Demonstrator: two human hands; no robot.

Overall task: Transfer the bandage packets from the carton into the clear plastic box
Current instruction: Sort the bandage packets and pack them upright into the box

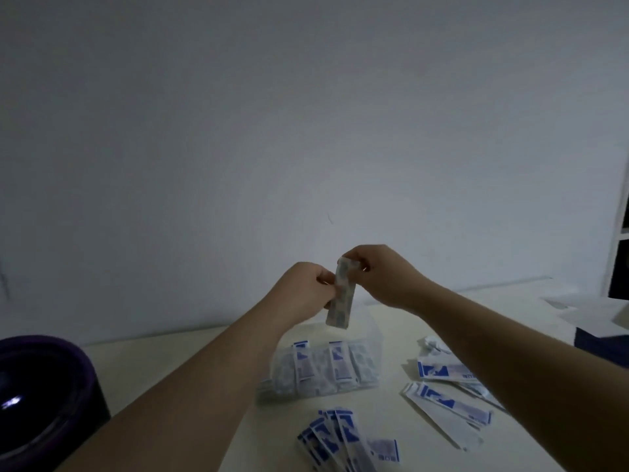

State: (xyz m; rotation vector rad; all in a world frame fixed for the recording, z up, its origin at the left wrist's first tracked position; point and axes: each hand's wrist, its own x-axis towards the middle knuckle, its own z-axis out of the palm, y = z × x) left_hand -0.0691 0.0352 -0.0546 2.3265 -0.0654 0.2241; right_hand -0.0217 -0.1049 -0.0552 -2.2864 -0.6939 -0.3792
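A pale wall (306, 114) backs the cream table (190, 356), where a dark purple round tub (44, 386) sits at the left edge. Mid-table stands the clear plastic box (370, 328), with bandage packets (335, 366) upright inside it. A fanned pile (333, 441) lies in front and scattered packets (449, 400) to its right. Above the box, the left grip (306, 287) and right grip (384, 274) both pinch one slim bundle (340, 301), hanging nearly upright.

Plain room, perhaps a home — cream table (153, 362), bare wall (238, 131).
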